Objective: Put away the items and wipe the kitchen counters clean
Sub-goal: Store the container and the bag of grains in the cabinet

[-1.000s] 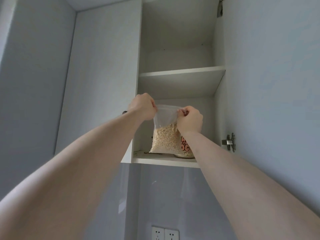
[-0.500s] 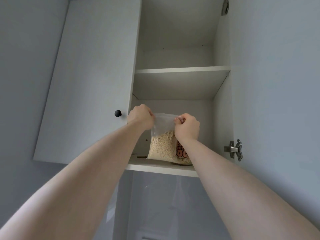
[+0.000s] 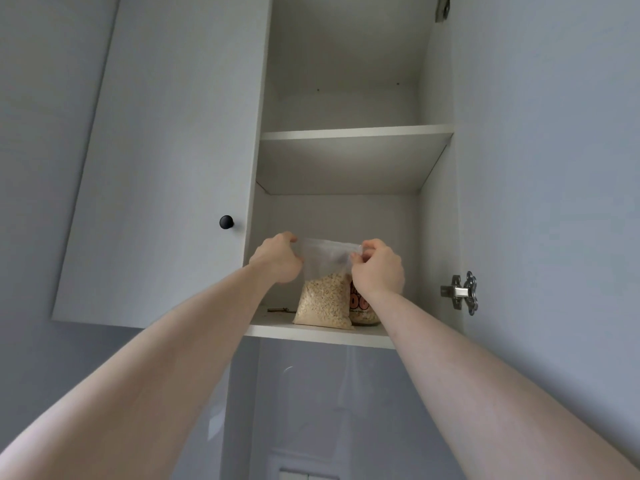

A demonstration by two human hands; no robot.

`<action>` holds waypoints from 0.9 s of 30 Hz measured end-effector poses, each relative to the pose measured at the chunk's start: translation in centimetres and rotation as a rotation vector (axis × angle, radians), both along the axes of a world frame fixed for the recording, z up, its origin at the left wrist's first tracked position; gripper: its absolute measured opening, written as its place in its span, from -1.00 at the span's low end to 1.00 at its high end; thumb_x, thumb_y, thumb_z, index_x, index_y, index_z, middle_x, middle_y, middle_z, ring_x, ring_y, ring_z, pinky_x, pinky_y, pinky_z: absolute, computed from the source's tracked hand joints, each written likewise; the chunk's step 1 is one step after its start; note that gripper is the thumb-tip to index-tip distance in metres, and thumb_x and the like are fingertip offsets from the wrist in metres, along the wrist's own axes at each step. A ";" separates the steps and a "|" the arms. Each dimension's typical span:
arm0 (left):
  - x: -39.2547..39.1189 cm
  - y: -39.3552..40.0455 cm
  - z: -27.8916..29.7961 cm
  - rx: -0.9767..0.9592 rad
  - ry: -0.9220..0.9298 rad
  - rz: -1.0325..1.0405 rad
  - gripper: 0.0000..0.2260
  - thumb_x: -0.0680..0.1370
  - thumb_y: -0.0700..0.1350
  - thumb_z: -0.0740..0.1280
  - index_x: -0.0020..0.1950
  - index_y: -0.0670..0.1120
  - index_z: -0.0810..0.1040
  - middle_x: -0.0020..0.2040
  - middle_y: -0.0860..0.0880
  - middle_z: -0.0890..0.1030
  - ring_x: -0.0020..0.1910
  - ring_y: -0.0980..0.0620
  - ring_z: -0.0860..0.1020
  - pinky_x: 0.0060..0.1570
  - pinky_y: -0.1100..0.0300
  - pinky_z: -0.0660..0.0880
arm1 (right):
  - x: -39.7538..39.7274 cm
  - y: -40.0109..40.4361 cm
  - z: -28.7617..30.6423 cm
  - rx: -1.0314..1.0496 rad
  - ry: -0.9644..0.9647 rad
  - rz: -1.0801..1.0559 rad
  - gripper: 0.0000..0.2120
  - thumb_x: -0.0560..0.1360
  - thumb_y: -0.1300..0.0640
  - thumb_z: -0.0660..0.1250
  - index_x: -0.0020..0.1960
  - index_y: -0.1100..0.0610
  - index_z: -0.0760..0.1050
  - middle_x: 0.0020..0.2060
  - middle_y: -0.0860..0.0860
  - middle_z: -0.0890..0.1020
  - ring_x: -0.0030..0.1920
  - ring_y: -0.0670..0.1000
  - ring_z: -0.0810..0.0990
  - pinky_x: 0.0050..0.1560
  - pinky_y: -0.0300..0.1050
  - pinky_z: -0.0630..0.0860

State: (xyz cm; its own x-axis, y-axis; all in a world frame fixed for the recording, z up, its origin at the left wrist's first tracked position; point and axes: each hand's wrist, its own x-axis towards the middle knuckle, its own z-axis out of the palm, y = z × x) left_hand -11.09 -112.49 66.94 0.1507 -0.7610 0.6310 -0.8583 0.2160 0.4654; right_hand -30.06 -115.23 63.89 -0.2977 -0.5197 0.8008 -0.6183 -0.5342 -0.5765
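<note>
one head view, seemingly close, tilted up into the open cabinet [image 3: 349,133].

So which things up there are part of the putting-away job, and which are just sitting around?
Part of the job:
- bag of oats, pinched at its top corners by the left hand and right hand
- bottom shelf it stands on

Just sitting around:
- labelled container behind the bag
- small brown object on the shelf
- upper shelf
- black door knob
- hinge
</note>
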 end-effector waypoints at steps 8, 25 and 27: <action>0.7 2.8 -2.7 0.066 -0.121 -0.028 -0.50 0.58 -0.10 0.26 0.53 0.05 0.32 0.30 0.01 0.61 0.25 -0.10 0.55 0.24 -0.01 0.53 | -0.1 2.5 -2.5 -0.025 0.014 0.046 -0.65 0.58 0.05 0.35 0.35 -0.03 0.44 0.24 -0.07 0.54 0.18 0.04 0.57 0.09 -0.04 0.49; 0.7 18.6 -22.4 -0.121 -0.227 -0.190 -0.76 0.61 -0.03 0.32 0.26 0.16 0.52 0.18 0.23 0.54 0.09 0.17 0.53 0.07 0.10 0.51 | 0.2 14.3 -20.8 -0.084 0.186 0.485 -0.64 0.49 0.28 0.43 0.21 -0.01 0.55 0.10 -0.13 0.57 0.04 -0.10 0.61 0.00 -0.24 0.54; 1.4 19.3 -26.3 -0.058 -0.191 -0.190 -0.77 0.60 -0.03 0.32 0.25 0.15 0.53 0.16 0.21 0.55 0.03 0.16 0.52 0.06 0.10 0.51 | -0.1 15.3 -24.9 0.033 0.191 0.516 -0.64 0.49 0.27 0.44 0.20 -0.05 0.54 0.10 -0.15 0.59 0.02 -0.12 0.61 -0.01 -0.28 0.53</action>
